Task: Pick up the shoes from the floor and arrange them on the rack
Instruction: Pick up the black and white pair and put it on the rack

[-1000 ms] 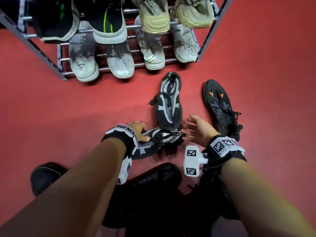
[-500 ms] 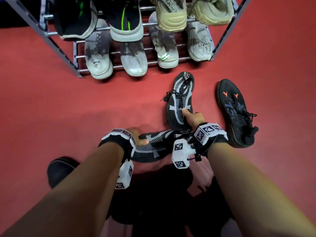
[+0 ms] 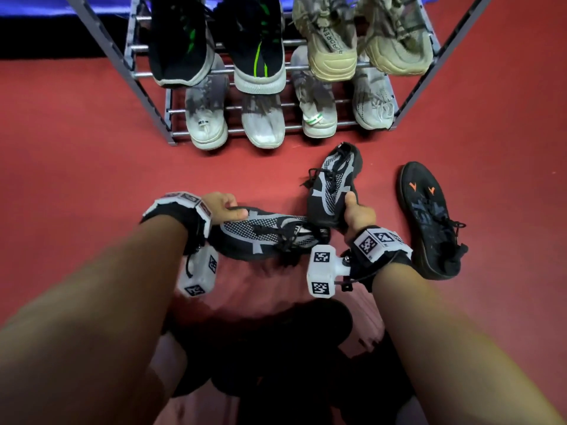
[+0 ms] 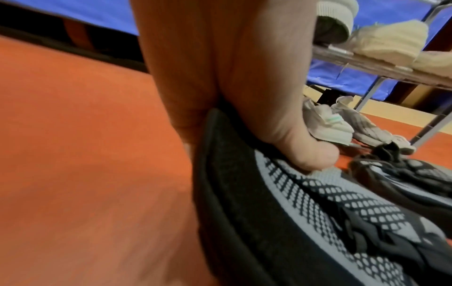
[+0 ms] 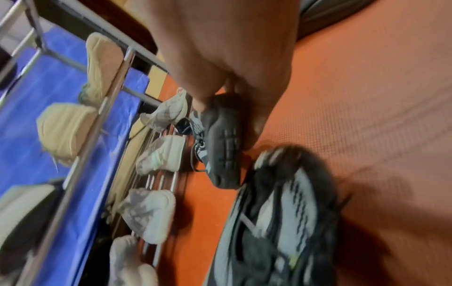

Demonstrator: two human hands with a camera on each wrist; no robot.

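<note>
Two black-and-grey mesh shoes are in my hands above the red floor. My left hand (image 3: pixel 224 207) grips the toe end of one shoe (image 3: pixel 264 234), which lies sideways; the thumb presses its upper (image 4: pixel 305 189) in the left wrist view. My right hand (image 3: pixel 356 210) grips the near end of the other shoe (image 3: pixel 334 182), which points toward the rack; its dark sole (image 5: pixel 225 143) shows in the right wrist view. A black shoe with orange marks (image 3: pixel 429 216) lies on the floor to the right. The metal rack (image 3: pixel 153 99) stands ahead, both tiers holding shoes.
The rack's lower tier holds several pale grey shoes (image 3: pixel 264 124); the upper tier holds two black shoes with green stripes (image 3: pixel 257 53) and two beige ones (image 3: pixel 331 44). Dark shoes (image 3: pixel 276 348) lie close below my arms. A blue surface (image 3: pixel 30 4) lies behind the rack.
My right hand moved left and took hold of the shoe pointing at the rack. My left hand kept its grip on the sideways shoe. The view has drawn nearer to the rack.
</note>
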